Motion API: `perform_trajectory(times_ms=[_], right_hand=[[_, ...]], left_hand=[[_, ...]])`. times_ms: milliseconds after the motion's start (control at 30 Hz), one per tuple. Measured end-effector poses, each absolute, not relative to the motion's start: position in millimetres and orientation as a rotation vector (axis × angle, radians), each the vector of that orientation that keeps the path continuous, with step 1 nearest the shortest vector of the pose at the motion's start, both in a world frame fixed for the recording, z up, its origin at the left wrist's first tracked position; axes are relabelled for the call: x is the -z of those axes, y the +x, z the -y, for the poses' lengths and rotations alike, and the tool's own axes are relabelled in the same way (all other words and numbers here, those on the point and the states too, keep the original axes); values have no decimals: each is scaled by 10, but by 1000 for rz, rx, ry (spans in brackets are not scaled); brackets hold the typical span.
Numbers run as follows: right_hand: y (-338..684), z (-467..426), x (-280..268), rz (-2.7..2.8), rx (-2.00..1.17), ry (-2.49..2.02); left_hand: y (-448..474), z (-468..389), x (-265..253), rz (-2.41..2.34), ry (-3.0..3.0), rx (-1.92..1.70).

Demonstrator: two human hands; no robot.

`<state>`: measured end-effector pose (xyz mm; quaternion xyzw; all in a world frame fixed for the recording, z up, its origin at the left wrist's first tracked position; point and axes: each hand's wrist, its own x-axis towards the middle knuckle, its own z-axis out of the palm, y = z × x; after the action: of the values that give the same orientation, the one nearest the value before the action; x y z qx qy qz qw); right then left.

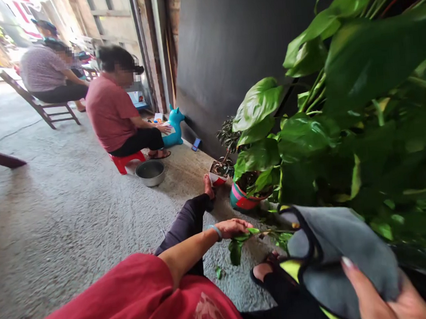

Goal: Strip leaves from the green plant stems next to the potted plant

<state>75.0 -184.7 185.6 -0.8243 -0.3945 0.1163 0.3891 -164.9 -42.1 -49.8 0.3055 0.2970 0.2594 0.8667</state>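
My left hand reaches out low over the concrete floor and grips a cut leafy stem that lies across the ground. A bracelet sits on that wrist. My right hand, at the bottom right, holds a grey cloth with black and yellow edging, bunched against my knee. A big green-leaved plant fills the right side just beyond both hands. My legs stretch forward, one bare foot near the pots.
A red-and-teal pot and a small red-and-white pot stand by a dark wall. A person in a red shirt sits on a red stool beside a metal bowl and a blue toy. Another person sits on a wooden chair.
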Motion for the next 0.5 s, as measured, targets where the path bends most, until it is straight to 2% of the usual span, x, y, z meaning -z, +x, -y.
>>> perform_trajectory(times_ms=[67, 200, 300, 367, 500], right_hand=[[539, 1656, -1639, 1041, -345, -2081], [-1, 1718, -1026, 1268, -791, -1982], [-30, 1957, -1083, 1322, -962, -1878], [143, 2004, -1362, 1255, -874, -1901], [435, 1760, -1655, 1081, -432, -2048]], left_hand=[[-1638, 402, 426, -576, 581, -604], [-1715, 370, 316, -617, 541, -614], [-1710, 390, 284, -690, 549, -580], [-1638, 425, 260, -696, 536, -601], [-1498, 492, 207, -718, 594, -583]])
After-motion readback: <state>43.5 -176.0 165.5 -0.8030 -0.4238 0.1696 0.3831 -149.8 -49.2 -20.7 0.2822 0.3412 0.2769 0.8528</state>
